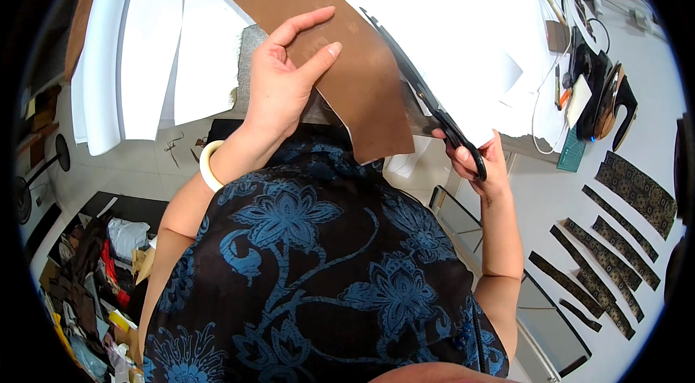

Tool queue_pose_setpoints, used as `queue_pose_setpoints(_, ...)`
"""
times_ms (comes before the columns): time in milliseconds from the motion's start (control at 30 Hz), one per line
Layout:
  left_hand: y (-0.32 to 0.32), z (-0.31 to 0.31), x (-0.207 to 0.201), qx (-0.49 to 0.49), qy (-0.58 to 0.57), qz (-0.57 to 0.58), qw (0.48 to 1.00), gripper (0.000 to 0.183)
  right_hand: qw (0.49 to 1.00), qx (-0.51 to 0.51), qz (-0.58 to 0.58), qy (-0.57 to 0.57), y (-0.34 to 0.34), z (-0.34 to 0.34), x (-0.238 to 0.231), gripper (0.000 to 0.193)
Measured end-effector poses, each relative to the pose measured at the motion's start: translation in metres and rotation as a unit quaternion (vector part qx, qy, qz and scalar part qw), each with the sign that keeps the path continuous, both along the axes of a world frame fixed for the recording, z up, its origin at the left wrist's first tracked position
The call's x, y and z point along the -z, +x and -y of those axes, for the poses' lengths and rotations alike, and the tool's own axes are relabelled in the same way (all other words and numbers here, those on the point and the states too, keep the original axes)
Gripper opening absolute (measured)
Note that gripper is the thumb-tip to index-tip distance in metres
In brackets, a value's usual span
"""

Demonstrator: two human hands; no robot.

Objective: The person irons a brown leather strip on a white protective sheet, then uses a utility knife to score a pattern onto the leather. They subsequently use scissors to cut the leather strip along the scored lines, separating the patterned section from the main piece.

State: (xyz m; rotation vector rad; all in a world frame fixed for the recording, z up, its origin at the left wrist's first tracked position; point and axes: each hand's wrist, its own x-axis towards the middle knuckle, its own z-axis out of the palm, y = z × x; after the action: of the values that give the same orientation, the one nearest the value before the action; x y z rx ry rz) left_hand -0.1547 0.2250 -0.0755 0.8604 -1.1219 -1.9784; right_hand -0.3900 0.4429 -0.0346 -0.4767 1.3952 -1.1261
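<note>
A long brown sheet (373,93), like leather or cloth, slants from the upper left down to a loose end in front of my body. My left hand (286,82) lies over its left edge, thumb and index finger stretched apart on its surface; the other fingers are mostly hidden. In my right hand (481,162) is a pair of scissors (416,79) with black handles. Their dark blade runs along the sheet's right edge, pointing up and left. Part of the second blade is hidden, so I cannot tell how far they are spread.
White paper (463,28) covers the table beyond the scissors. White strips (152,50) hang at the left. Cords, tools and a green mat (572,148) crowd the right end. Patterned strips (597,260) lie lower right. A box of scraps (94,282) stands lower left.
</note>
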Motion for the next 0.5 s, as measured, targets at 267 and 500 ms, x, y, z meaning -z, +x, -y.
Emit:
queue_pose_setpoints(267, 0.004, 0.004, -0.009, 0.017, 0.104, -0.035, 0.994, 0.045, 0.999, -0.014, -0.035, 0.022, 0.005, 0.008, -0.001, 0.048)
queue_pose_setpoints(500, 0.006, -0.004, -0.008, 0.02, 0.04, -0.025, 0.999, 0.045, 1.0, -0.001, -0.007, 0.023, 0.013, 0.022, -0.002, 0.052)
